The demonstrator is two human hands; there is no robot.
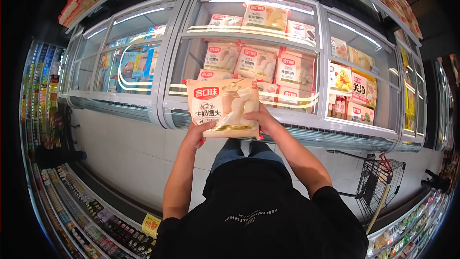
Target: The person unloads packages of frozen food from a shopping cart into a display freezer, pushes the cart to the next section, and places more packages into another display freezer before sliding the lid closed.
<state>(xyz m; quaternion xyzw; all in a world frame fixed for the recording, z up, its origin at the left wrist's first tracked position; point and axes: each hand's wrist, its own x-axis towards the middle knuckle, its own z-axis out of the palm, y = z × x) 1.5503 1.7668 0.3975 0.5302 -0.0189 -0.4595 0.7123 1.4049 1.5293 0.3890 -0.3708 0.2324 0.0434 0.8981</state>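
A bag of frozen steamed buns [224, 108], cream with a red logo, is held up in front of me with its printed face toward me. My left hand [196, 134] grips its lower left corner, thumb across the front. On the lower right edge my right hand [260, 119] closes round the bag, its thumb also on the front. The fingers behind the bag are hidden. Just beyond it is a glass-topped freezer [178, 67] holding similar bags [257, 61] in several stacks.
Another freezer section [128, 67] with blue packages adjoins on the left, and one with yellow and red packages [362, 88] on the right. A shopping cart [381, 182] stands at my right. Stocked shelves [103, 216] line the aisle behind me.
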